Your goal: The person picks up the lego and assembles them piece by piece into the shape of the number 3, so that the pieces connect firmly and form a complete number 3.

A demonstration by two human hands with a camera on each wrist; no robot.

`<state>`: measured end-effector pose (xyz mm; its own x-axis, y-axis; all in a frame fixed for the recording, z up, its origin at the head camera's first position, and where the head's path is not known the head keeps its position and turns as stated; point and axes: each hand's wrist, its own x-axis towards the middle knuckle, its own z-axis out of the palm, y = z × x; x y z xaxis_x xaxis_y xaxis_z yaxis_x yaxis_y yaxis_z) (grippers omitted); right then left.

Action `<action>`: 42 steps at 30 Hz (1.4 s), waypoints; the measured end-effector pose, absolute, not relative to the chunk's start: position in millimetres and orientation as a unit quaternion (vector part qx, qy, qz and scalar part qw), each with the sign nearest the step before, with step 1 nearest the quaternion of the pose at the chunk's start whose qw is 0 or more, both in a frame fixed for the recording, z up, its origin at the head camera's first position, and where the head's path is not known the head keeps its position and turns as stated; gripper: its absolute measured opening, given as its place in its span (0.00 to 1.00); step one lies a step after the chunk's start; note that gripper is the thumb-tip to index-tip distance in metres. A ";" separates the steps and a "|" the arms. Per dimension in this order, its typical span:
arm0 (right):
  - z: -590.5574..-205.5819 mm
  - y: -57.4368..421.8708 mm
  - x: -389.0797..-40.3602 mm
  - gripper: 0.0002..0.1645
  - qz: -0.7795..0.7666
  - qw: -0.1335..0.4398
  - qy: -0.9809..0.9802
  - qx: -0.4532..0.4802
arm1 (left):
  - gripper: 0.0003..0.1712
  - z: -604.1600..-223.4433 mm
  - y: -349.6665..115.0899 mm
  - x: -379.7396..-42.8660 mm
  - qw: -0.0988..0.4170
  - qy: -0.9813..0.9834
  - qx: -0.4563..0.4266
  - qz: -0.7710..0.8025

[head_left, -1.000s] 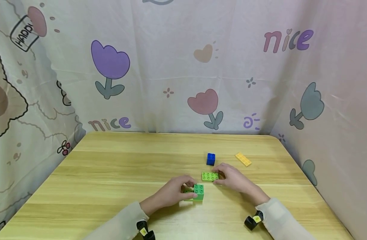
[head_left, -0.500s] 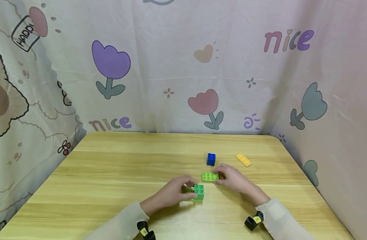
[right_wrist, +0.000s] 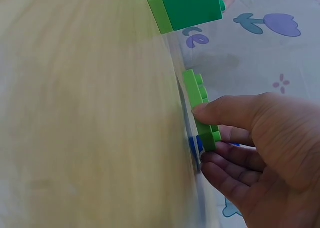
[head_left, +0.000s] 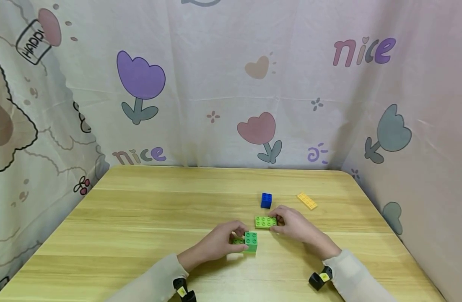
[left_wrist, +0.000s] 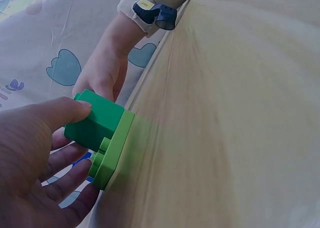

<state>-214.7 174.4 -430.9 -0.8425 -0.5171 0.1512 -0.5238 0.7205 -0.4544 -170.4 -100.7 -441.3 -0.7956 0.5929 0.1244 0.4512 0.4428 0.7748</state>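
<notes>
On the table, my left hand grips a green toy building brick between thumb and fingers. In the left wrist view this brick sits on one end of a thin lime-green brick, whose other studs show bare beside the fingers. Farther back and to the right, my right hand pinches the right end of a second thin lime-green brick, studs up. The right wrist view shows the thumb on its near side, with the fingertips partly behind it. A gap separates the two lime-green pieces.
A blue brick stands just behind the second lime-green one. Beyond the right hand lies a flat yellow brick, set at an angle. The wooden table ends at a patterned curtain at the back and sides.
</notes>
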 end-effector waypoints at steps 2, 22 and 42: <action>-430.1 174.3 -214.2 0.22 0.252 0.009 -0.926 0.282 | 0.19 -441.0 -100.7 -170.4 0.085 0.845 0.307 0.430; -406.5 173.0 -203.9 0.19 0.264 0.023 -0.920 0.290 | 0.17 -441.3 -99.9 -170.7 0.089 0.841 0.302 0.440; -386.2 163.8 -186.6 0.22 0.301 0.026 -0.890 0.342 | 0.17 -441.6 -99.4 -169.9 0.089 0.836 0.298 0.453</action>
